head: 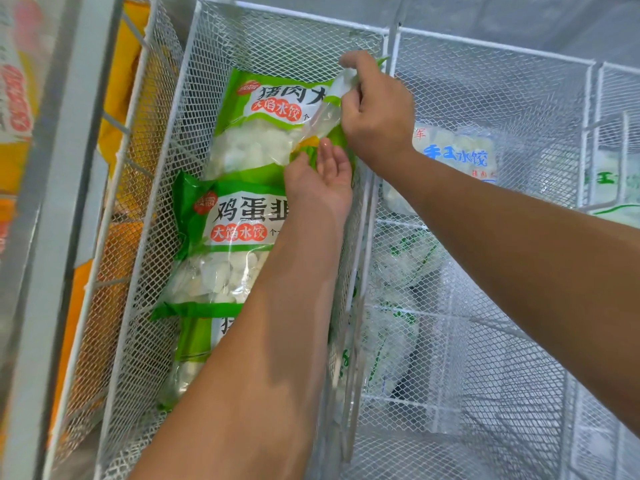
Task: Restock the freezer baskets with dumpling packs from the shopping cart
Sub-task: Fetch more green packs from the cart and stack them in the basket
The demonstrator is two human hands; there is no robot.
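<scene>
**Both hands deep in the middle freezer basket**

So the biggest thing in view is the white mesh basket [221, 39] in the middle, running from 12 down to 6 o'clock. Right beside it, out toward 3 o'clock, sits a second mesh basket [485, 50] with a blue-lettered dumpling bag [457, 155] lying inside, plus a few pale packs lower down that are too washed out behind the mesh to read. Over at 9 o'clock there's orange and yellow packaging [121, 74] behind more wire.

Inside the middle basket, three green dumpling packs lie in a row: the top pack [256, 133] around 12 o'clock, the middle pack [225, 244] just below and overlapping it, and a bottom pack [195, 344] mostly hidden by a forearm.

The right hand [375, 109] pinches the top pack's right edge, fingers curled round the plastic. The left hand [320, 178] is flat and relaxed, fingers straight, pressing against that same pack's lower right corner.
</scene>
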